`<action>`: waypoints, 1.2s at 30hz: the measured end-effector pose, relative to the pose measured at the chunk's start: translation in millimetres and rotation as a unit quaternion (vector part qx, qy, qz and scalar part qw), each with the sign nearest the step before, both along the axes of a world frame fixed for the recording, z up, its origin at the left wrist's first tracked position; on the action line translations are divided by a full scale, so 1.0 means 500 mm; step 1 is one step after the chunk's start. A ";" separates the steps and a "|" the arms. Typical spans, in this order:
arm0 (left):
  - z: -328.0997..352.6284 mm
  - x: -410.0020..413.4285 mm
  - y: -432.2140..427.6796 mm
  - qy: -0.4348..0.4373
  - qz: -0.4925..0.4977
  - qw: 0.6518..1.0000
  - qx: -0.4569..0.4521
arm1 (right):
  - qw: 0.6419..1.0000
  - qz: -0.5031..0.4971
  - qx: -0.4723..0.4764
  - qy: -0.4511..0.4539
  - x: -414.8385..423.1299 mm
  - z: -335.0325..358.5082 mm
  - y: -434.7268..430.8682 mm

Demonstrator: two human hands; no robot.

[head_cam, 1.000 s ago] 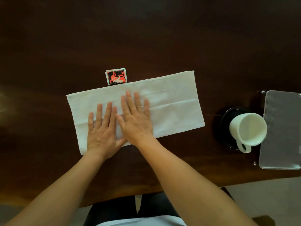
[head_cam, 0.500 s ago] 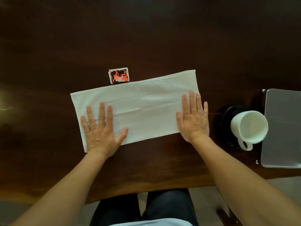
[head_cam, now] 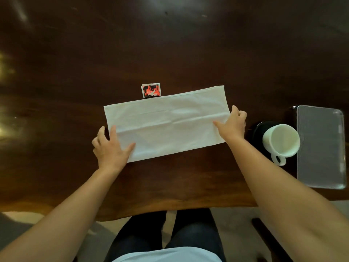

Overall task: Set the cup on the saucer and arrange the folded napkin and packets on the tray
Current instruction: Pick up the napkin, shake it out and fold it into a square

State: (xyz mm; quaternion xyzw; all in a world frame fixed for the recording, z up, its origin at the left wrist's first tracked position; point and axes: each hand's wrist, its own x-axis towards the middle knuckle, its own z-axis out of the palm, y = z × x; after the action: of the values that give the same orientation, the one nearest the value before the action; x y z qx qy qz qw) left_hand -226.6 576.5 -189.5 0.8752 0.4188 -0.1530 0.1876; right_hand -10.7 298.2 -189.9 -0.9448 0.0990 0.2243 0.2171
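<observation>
A white napkin [head_cam: 170, 123], folded into a long strip, lies flat across the middle of the dark wooden table [head_cam: 170, 44]. My left hand [head_cam: 111, 148] is at its left end, thumb on top and fingers curled at the edge. My right hand [head_cam: 233, 123] holds the right end the same way. A red and black packet [head_cam: 151, 90] lies just behind the napkin's far edge. To the right, a white cup [head_cam: 281, 141] sits on a black saucer [head_cam: 259, 127], handle toward me. The clear textured tray [head_cam: 321, 148] lies right of the cup.
The table's front edge [head_cam: 170, 210] runs just above my lap. The cup and saucer stand close to my right forearm. Bare dark wood stretches behind the napkin and to its left.
My hands slid apart from the napkin's middle to its two ends. The flat palms have turned into curled fingers gripping the short edges.
</observation>
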 end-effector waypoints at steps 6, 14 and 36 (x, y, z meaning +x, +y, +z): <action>0.032 0.014 0.004 -0.131 0.243 0.952 -0.131 | 0.975 -0.166 0.142 0.045 0.010 0.035 0.015; 0.046 0.045 0.037 -0.163 0.334 0.897 -0.241 | 0.961 -0.151 0.208 0.105 0.017 0.070 0.000; 0.033 0.031 0.072 -0.160 0.431 0.786 -0.414 | 0.971 0.183 0.153 -0.006 -0.074 0.186 0.234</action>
State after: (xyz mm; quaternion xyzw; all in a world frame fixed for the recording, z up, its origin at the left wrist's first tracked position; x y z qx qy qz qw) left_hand -210.9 612.7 -173.1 0.4538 0.6135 -0.0727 0.6422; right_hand -47.9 415.1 -96.7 -0.9039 -0.1124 0.2674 0.3145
